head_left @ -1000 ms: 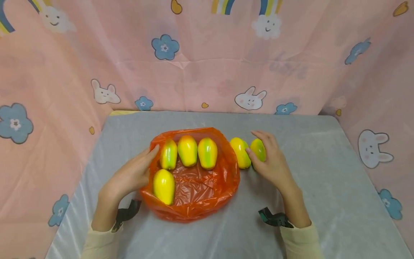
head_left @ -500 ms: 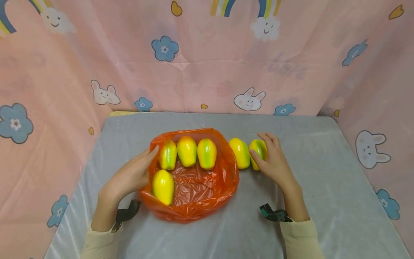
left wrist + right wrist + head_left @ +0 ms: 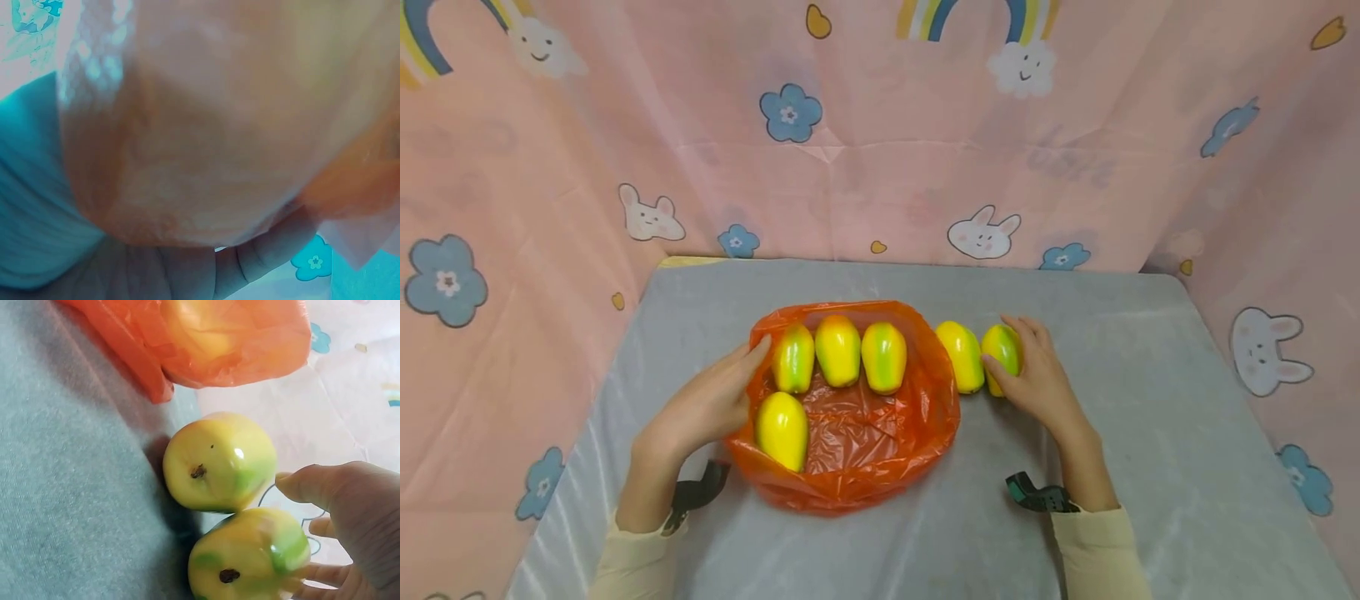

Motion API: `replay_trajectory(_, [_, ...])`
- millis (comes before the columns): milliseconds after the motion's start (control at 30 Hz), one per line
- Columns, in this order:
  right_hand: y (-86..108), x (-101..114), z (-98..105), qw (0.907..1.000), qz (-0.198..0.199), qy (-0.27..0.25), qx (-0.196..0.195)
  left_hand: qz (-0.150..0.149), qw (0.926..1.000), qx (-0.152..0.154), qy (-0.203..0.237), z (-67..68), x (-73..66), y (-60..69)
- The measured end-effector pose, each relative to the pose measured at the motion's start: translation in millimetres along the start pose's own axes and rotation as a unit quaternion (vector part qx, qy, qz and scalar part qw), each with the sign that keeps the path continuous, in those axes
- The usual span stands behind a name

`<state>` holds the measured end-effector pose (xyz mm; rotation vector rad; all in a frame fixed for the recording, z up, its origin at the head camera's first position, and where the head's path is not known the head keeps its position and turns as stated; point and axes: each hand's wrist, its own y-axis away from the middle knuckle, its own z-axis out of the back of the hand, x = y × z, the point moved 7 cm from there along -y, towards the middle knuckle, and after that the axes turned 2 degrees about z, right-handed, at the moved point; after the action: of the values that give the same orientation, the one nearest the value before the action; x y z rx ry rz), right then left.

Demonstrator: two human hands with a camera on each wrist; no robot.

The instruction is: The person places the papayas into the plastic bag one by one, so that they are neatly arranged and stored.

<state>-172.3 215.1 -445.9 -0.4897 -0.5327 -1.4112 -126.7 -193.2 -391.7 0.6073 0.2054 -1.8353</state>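
With the left hand [image 3: 709, 406], pinches the left rim of a red bag [image 3: 850, 492] holding four yellow fruits [image 3: 838, 352]. With the right hand [image 3: 1037, 382] spread, straddles the outer fruit [image 3: 1003, 346] between thumb and fingers, beside a neighbouring fruit [image 3: 960, 358] right of the bag. Backed by a pink curtain [image 3: 880, 117].

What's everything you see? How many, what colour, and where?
table: one, grey, centre
bag: one, orange, on the table
fruits in the bag: four, mostly yellow, three far, one near left
loose fruits: two, yellow and green, right of the bag
strip: one, yellow, table's back left edge
backdrop: count unclear, pink, behind and beside the table
printed pictures: many, multicoloured, on the backdrop
wrist pieces: two, dark, one per wrist
sleeves: two, cream, bottom of head view
left hand: one, bare, at the bag's left side
right hand: one, bare, around the right loose fruit
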Motion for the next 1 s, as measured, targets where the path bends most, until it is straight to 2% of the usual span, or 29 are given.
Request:
replay_trajectory(133, [0.8, -4, 2, 0.9999, 0.003, 0.007, 0.009, -0.002, 1.0000, 0.001, 0.005, -1.5, -0.5, -1.5])
replay_trajectory(267, [0.5, -4, -1, 0.9996, -0.001, 0.011, 0.027, 0.007, 0.9999, 0.002, 0.010, 0.6, 1.6, 1.4])
replay_trajectory(567, [1.1, -10, -3, 0.9990, -0.022, 0.013, 0.037, 0.026, 0.9994, 0.018, 0.013, 0.9, 5.3, 2.5])
replay_trajectory(1000, [1.5, -11, 2, 0.9978, -0.045, 0.016, 0.045, 0.018, 0.9997, 0.011, 0.011, 0.7, 5.0, 1.7])
